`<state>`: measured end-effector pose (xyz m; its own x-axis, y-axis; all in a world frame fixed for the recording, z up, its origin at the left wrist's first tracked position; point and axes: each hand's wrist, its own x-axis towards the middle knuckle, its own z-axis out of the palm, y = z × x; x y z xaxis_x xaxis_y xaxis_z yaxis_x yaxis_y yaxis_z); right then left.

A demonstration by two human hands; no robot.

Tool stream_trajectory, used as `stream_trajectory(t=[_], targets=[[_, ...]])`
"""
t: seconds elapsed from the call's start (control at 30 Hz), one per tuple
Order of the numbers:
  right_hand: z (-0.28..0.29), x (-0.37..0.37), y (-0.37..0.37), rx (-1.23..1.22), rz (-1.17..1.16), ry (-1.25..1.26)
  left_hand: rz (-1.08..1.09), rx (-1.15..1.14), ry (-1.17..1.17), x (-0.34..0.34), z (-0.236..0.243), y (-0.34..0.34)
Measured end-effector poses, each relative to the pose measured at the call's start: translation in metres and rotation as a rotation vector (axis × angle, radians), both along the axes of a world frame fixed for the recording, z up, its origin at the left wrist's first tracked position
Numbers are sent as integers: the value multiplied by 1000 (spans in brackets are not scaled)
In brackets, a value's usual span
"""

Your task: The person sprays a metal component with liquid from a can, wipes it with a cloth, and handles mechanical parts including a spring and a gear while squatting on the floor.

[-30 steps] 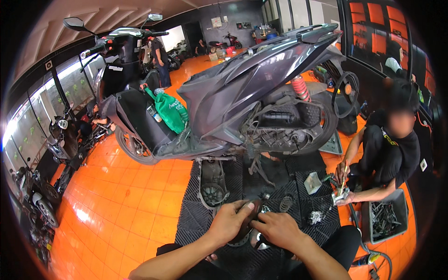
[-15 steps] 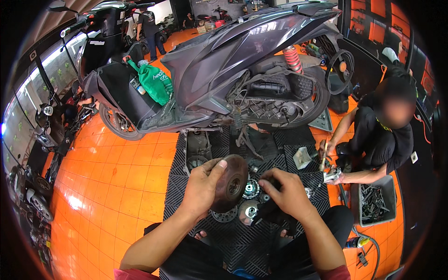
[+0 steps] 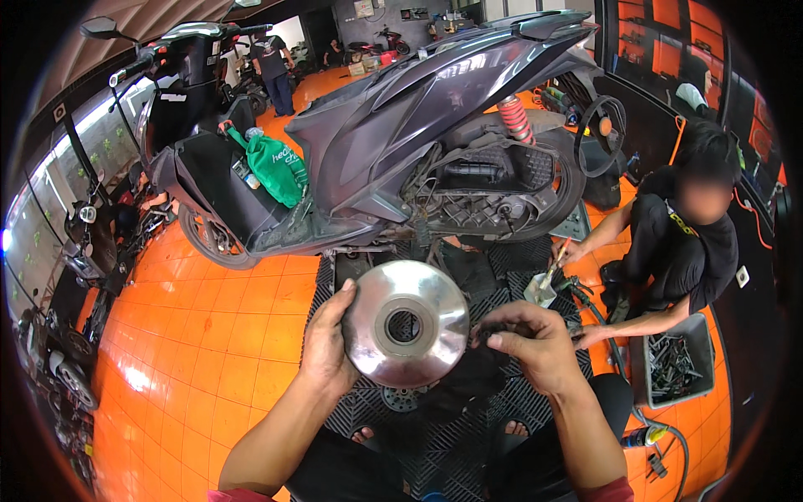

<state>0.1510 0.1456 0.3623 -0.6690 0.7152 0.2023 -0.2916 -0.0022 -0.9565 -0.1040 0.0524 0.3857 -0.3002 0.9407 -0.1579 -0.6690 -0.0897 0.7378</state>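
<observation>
In the head view, my left hand (image 3: 328, 350) is clamped round the left rim of a polished, cone-faced pulley disc (image 3: 403, 351), thumb at the upper edge. I judge that a rim hold suits it: the shiny face and central hole sit unobstructed, turned toward me. The disc is upright, raised between both hands, above the ribbed black mat (image 3: 452, 448). My right hand (image 3: 535, 345) pinches a dark bunch, apparently cloth (image 3: 502, 330), between thumb and curled fingers, just beside the disc's right rim; whether they touch, I can't tell. A drilled round plate (image 3: 401, 398) lies on the mat below, partly hidden by the disc, probably put there for easy reach. Beyond stands the grey scooter (image 3: 401, 125), its lower side uncovered.
</observation>
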Motion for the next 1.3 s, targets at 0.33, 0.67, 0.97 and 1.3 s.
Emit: stream_trajectory(t=[0.33,0.67,0.97,1.3], targets=[[17,-18,-35,714,-339,-59,65,135,252,17,11,-9],[-10,-29,-40,1166,-426,-315,102,110,533,48,-1,-15],[-36,-51,-50,664,-382,-263,197,28,866,65,-9,-20],[-16,-28,-53,-1008,286,375,99,746,1751,46,-35,-24]])
